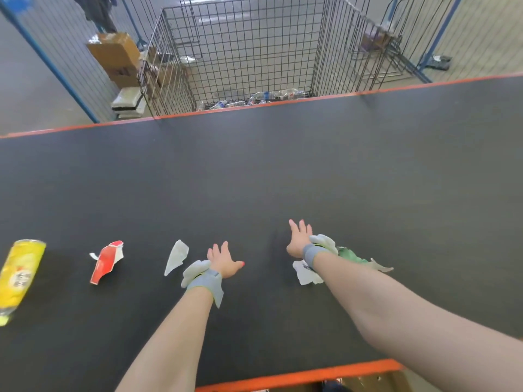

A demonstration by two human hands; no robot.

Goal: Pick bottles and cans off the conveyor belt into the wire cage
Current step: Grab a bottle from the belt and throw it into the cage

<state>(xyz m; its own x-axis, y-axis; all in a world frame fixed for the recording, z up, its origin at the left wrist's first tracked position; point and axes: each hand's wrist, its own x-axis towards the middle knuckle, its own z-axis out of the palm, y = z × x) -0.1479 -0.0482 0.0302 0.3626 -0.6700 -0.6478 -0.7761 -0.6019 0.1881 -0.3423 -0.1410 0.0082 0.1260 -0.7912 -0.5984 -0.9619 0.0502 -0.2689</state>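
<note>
Both hands — left hand (pixel 223 261) and right hand (pixel 299 239) — reach out empty, fingers spread, over a dark conveyor belt (pixel 283 171). A yellow bottle (pixel 18 274), a red carton scrap (pixel 106 261) and paper (pixel 177 257) lie left; beyond, a wire cage (pixel 240 52) holds clear bottles (pixel 271 96).

The dark conveyor belt (pixel 283 171) carries a yellow bottle (pixel 17 275), red-white carton scrap (pixel 106 263) and paper scraps (pixel 177 257).
</note>
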